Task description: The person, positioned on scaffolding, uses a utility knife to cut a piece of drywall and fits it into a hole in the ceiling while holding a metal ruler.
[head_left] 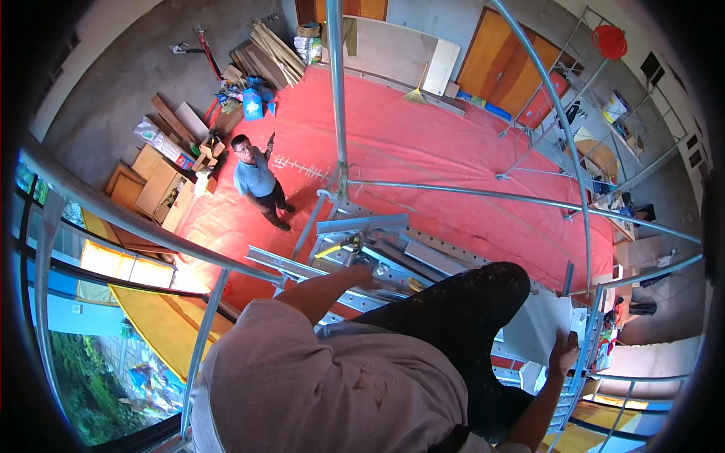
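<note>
My left hand reaches over metal pieces and tools on the perforated scaffold deck; its fingers are blurred and partly hidden. Close by lie a yellow-handled tool, grey metal channels and long rails. At the lower right my right hand grips the edge of a pale grey board, next to the scaffold's side bars. My dark-trousered knee is raised between the two hands.
Scaffold tubes surround me. A person in blue stands on the red-covered floor below. Wood pieces line the left wall; another scaffold stands at right. A window is at lower left.
</note>
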Demonstrator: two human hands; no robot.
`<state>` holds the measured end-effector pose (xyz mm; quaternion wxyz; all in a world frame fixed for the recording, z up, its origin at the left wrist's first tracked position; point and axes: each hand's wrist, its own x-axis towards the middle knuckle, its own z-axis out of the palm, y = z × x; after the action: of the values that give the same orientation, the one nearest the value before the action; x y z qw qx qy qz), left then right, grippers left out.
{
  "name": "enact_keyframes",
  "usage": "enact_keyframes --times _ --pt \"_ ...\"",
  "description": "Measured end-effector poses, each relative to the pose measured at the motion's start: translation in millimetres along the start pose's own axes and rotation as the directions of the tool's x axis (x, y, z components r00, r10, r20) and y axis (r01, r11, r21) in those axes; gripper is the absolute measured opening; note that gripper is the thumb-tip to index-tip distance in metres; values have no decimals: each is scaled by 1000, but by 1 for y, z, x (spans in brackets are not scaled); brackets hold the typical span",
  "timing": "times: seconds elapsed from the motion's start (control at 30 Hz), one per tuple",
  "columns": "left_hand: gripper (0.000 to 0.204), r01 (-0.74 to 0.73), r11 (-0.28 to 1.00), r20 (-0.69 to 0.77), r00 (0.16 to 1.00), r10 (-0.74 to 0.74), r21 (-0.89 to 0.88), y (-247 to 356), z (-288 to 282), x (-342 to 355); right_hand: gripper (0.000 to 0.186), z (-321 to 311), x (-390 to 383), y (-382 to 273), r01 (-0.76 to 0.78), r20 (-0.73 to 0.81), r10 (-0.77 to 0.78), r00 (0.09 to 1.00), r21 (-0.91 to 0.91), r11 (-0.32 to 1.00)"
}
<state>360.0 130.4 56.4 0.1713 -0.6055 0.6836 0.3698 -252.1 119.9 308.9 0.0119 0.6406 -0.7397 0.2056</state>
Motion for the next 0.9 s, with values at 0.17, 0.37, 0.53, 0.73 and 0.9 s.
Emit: enact_keyframes --times 0.17,0.37,0.53,0.73,0.9 --pt "77 12 986 61 998 -23 164 -57 55 -26 36 6 6 -10 26 66 -26 997 10 1000" --pt "74 54 946 89 996 -26 -321 -25 -13 -34 35 -4 0 9 7 32 -5 999 -68 998" --pt "94 40 -246 -66 911 406 -968 -63 -92 -62 33 9 3 2 82 27 -81 996 -12 997" --pt "99 -323 -581 -594 716 366 -747 -83 -194 -122 32 9 3 7 60 53 -58 997 -23 998" --pt "80 -405 89 -403 914 33 -910 -87 -150 -70 31 7 1 5 60 43 -60 997 -5 998"
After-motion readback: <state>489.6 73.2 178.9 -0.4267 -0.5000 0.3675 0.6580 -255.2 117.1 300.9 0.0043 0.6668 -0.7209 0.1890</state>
